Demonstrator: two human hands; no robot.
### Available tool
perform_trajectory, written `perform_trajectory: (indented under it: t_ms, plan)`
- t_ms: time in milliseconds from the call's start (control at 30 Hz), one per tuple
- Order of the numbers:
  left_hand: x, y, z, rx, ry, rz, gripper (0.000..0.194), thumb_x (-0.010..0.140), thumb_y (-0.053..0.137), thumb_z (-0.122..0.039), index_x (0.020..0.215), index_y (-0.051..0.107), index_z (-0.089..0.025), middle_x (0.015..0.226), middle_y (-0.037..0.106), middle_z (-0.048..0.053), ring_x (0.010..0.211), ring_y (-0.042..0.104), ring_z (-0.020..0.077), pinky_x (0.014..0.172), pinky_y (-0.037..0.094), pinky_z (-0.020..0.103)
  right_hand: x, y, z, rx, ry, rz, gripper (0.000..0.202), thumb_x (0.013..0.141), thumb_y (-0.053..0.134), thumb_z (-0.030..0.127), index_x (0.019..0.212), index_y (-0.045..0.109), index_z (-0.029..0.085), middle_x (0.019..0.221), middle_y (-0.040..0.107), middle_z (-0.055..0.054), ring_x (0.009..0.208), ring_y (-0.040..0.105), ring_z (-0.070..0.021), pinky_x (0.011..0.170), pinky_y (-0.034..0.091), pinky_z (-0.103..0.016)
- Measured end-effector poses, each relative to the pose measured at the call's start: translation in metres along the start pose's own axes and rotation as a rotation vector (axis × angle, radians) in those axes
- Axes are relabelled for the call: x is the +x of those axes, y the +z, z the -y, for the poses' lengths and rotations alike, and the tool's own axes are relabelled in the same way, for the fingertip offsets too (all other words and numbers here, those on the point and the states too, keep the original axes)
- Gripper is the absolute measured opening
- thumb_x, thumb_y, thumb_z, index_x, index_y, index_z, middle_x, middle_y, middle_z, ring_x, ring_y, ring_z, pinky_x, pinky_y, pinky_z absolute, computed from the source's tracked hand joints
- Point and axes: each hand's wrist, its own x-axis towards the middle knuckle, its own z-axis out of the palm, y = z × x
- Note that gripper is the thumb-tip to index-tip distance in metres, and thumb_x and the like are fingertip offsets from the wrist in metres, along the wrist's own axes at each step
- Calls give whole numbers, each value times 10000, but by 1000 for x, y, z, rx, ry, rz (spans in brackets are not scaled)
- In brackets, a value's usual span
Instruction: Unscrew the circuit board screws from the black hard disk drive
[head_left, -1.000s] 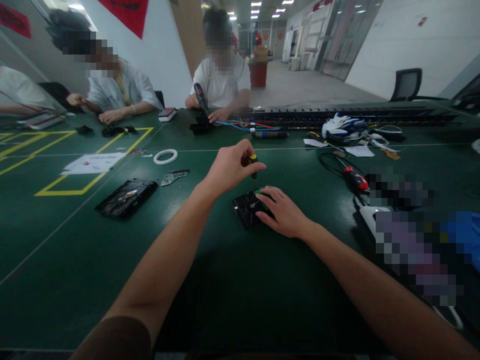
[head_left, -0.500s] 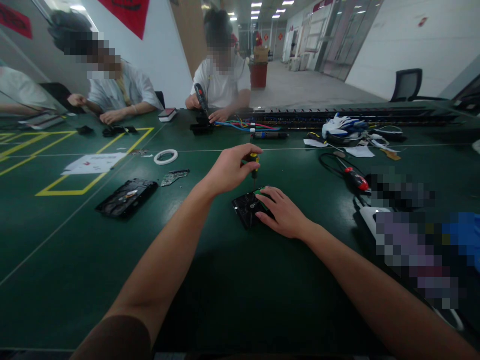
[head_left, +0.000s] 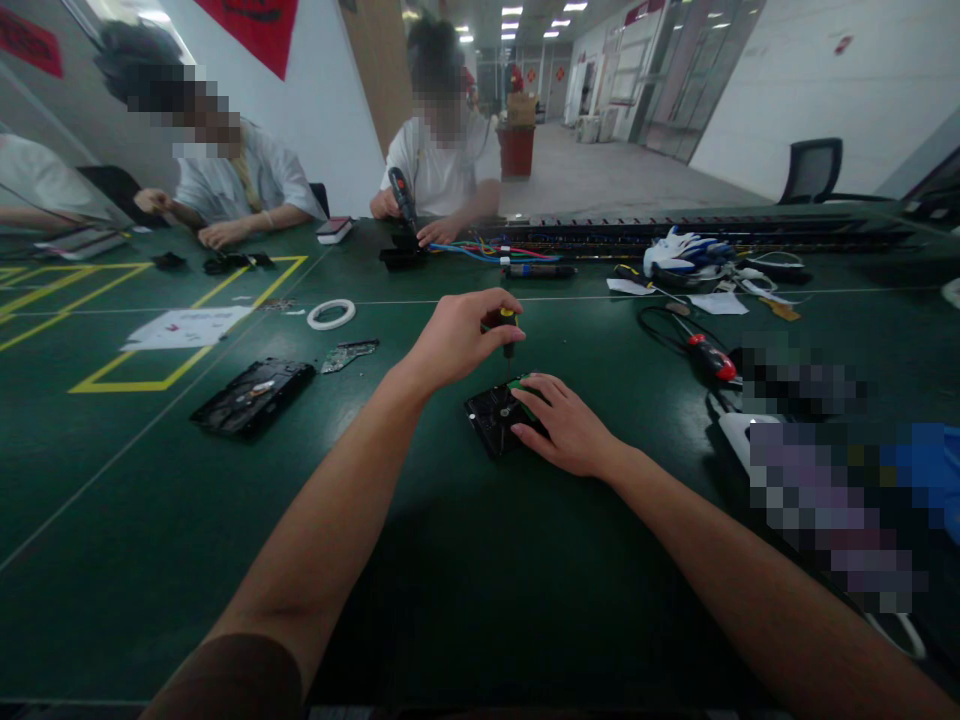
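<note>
Upright between the fingers and thumb of my left hand (head_left: 469, 330) is a short screwdriver (head_left: 509, 348) with a black and yellow handle. Its thin shaft points down at the far edge of a small black hard drive (head_left: 495, 428), though the exact contact at the tip is too small to make out. My right hand (head_left: 566, 425) grips the drive from the right, its fingers over the top and its thumb towards the near side. A strip of green shows beneath those fingers, and they hide the drive's right part.
To the left lie a larger black drive-like case (head_left: 253, 397), a loose circuit board (head_left: 349, 355), a tape roll (head_left: 331, 314) and a paper sheet (head_left: 186, 328). A red-black screwdriver (head_left: 711, 357) and gloves (head_left: 686, 255) are at right. Across the table, a person holds a power screwdriver (head_left: 402, 194).
The screwdriver's handle has turned slightly in my left hand, showing less yellow. My right hand and the hard drive have stayed in place.
</note>
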Motion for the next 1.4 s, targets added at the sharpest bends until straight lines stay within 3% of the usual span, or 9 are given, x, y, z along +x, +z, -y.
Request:
perform_trajectory:
  t_ms: [233, 667, 1400]
  plan:
    - [2, 6, 9, 99, -1, -84, 266, 887, 791, -372, 1103, 737, -227, 860, 734, 24, 735, 644, 165, 717, 510, 312, 1, -2, 1, -3, 10, 17, 535, 1055, 488, 540, 1485, 524, 223, 1519, 531, -157, 1488, 411, -389, 1188, 406, -678]
    - [3, 13, 1, 161, 11, -141, 299, 840, 849, -430, 947, 679, -210, 884, 698, 28, 760, 614, 167, 714, 488, 306, 0, 0, 1, 5, 2, 10, 539, 1055, 486, 534, 1497, 521, 227, 1517, 532, -159, 1490, 404, -386, 1201, 390, -671]
    - [2, 12, -2, 128, 34, -87, 225, 900, 801, -373, 1030, 713, -212, 969, 734, 43, 844, 654, 176, 771, 514, 312, 0, 0, 1, -3, 13, 8, 539, 1057, 480, 552, 1481, 525, 222, 1518, 529, -157, 1490, 402, -391, 1190, 403, -681]
